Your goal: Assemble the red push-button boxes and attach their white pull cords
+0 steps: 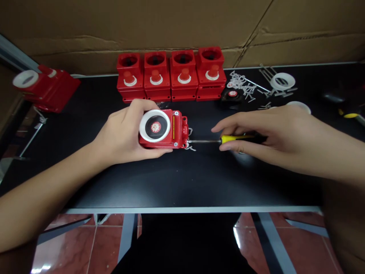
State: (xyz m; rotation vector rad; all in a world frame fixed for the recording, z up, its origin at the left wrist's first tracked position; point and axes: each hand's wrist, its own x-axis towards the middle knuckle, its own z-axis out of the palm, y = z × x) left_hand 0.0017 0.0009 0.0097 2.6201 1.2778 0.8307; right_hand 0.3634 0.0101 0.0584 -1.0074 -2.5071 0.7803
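Note:
My left hand (125, 129) is wrapped round a red boxy housing (177, 131) that lies over the middle of the black table. A white ring (142, 127) with a dark round centre and a red-and-white emblem faces up on it. In my right hand (273, 133) is a screwdriver (234, 139) with a yellow and black handle, held by thumb and fingers. Its thin shaft runs left, and the tip meets the housing's right end. Whitish cord or wire loops stick out beside that tip; the exact contact point is too small to make out.
Several red housings (184, 82) stand in a row at the back. Another, with a white ring, sits far left (57, 91). Small screws, white pieces and a white ring (283, 81) lie back right. Cardboard (171, 26) backs the black table (199, 186).

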